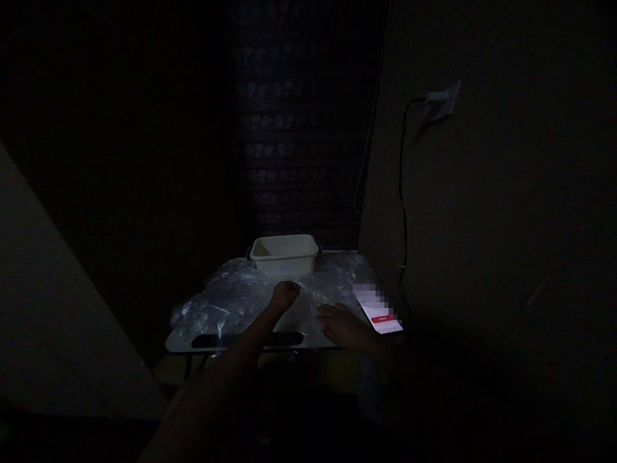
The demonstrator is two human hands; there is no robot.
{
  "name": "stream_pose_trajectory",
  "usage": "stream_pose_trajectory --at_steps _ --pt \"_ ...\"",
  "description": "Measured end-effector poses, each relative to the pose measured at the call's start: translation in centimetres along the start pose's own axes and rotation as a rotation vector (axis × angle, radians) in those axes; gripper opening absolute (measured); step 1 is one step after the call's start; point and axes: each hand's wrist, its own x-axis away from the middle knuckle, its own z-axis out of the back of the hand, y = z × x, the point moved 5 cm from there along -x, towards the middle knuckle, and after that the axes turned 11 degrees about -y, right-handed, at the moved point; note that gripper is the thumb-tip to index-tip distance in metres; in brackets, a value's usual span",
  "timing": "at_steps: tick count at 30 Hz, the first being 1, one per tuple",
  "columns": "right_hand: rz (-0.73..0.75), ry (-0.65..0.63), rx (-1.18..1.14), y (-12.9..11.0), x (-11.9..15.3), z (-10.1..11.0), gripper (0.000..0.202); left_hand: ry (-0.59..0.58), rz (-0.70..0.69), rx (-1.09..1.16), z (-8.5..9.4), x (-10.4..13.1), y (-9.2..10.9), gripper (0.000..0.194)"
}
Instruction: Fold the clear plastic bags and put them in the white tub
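My left hand is over the middle of a small table, its fingers closed. Whether anything is pinched in them is too dark to see. To its right, my right hand lies palm down with fingers stretched out and spread, near the table's front edge. Crumpled clear plastic film covers much of the tabletop around and under both hands. Behind my left hand stands a white plastic tub with dark side handles.
A lit phone lies at the table's right edge, close to my right hand. A black cord hangs down the right wall from a plugged-in socket. Dark blinds are at the back. A long dark slot runs along the table's front.
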Motion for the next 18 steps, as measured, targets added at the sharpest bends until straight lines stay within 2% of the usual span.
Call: stream_pose_trajectory --at_steps 5,9,13,18 --pt "0.035 -0.021 0.031 -0.5 -1.0 0.5 0.029 -0.009 0.012 0.065 -0.4 0.0 0.6 0.015" --pt "0.003 -0.032 0.018 -0.4 -1.4 0.8 0.026 -0.019 0.008 0.131 -0.8 0.4 1.5 0.019" --pt "-0.050 -0.064 -0.009 -0.2 -1.2 0.8 0.025 -0.034 0.009 0.192 -1.4 0.5 2.4 0.018" --pt "-0.023 -0.086 -0.038 -0.5 -0.6 0.6 0.027 -0.072 0.029 0.247 -2.7 0.1 3.3 0.017"
